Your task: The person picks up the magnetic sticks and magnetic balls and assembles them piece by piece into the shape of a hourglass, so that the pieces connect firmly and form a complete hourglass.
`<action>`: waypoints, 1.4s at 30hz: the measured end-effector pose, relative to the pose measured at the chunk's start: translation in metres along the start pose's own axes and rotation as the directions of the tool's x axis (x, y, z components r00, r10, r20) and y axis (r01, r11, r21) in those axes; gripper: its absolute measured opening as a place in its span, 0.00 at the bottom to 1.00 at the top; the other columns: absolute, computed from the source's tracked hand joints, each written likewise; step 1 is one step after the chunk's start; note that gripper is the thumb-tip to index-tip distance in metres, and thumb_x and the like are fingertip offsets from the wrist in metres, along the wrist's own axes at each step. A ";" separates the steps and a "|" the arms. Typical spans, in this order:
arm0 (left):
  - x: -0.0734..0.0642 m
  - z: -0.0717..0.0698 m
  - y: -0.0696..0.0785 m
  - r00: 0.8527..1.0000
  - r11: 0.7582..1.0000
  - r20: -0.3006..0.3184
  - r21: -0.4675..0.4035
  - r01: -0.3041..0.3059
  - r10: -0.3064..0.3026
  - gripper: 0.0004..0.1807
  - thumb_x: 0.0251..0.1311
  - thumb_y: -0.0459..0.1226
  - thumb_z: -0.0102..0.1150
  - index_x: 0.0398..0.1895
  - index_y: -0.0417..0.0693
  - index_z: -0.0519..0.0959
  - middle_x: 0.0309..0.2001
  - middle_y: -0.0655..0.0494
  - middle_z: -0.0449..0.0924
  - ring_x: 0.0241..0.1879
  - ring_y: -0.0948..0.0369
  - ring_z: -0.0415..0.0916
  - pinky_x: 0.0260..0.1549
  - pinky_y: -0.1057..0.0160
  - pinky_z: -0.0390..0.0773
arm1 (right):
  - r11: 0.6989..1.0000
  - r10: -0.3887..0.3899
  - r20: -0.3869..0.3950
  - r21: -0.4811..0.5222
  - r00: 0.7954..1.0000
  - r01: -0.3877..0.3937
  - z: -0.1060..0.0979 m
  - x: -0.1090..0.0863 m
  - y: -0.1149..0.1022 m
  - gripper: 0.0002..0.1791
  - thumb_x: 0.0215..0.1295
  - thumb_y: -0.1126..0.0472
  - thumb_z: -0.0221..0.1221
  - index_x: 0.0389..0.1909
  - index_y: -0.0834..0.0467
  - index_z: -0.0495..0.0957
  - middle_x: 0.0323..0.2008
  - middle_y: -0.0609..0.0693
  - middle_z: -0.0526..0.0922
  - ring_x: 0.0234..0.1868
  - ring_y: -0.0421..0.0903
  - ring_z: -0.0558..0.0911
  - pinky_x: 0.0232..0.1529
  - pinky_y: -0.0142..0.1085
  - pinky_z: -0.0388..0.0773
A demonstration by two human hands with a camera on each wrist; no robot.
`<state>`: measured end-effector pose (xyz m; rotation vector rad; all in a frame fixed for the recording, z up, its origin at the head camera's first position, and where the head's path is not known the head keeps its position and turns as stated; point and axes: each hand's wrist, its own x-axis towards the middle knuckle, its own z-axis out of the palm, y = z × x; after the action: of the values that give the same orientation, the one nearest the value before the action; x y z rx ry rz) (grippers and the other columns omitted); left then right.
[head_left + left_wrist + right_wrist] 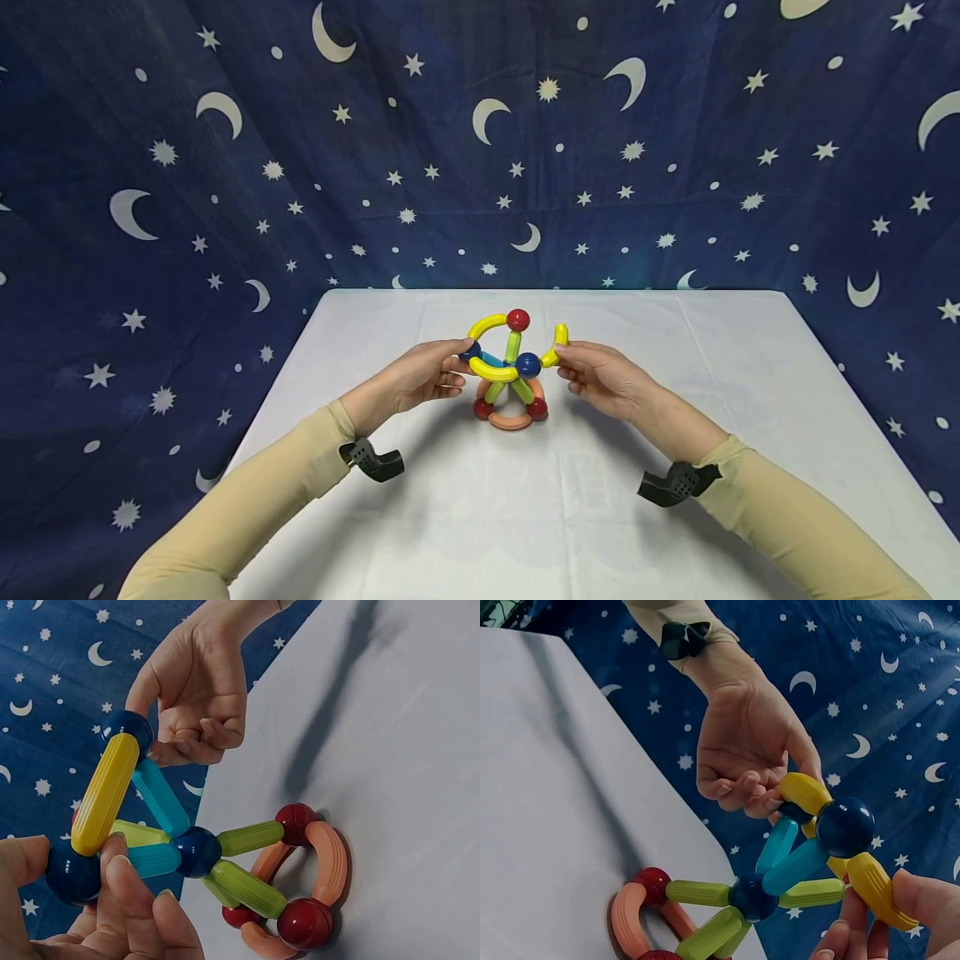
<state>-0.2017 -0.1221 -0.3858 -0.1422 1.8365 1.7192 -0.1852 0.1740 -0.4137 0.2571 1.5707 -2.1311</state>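
Note:
A toy of magnetic rods and balls stands mid-table. My left hand (431, 375) pinches its left blue ball (73, 874) between thumb and fingers. In my right hand (603, 379), thumb and fingertips grip a curved yellow rod (877, 889), one end right at the front blue ball (845, 827). Another curved yellow rod (492, 371) links the left and front blue balls. A red ball (517, 320) tops a green rod at the back. Light-blue rods (160, 798) and green rods (251, 838) meet at a central blue ball (196, 852).
The toy's base is a ring of peach curved rods (330, 862) and red balls (304, 924), resting on the white-covered table (480, 517). A dark blue curtain (450, 167) with moons and stars hangs behind and beside the table. Each wrist wears a black camera mount (371, 460).

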 end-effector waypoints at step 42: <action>0.000 0.000 -0.002 1.000 1.000 0.006 0.012 -0.013 0.013 0.27 0.73 0.52 0.57 0.61 0.40 0.74 0.32 0.57 0.83 0.27 0.63 0.78 0.38 0.63 0.83 | 0.970 -0.114 -0.061 -0.224 0.992 0.097 0.018 0.016 -0.003 0.25 0.72 0.53 0.64 0.61 0.67 0.78 0.33 0.46 0.81 0.35 0.44 0.75 0.37 0.33 0.72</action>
<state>-0.2005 -0.1221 -0.3871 -0.1204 1.8464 1.7156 -0.1980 0.1539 -0.4118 0.1821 1.8850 -2.0218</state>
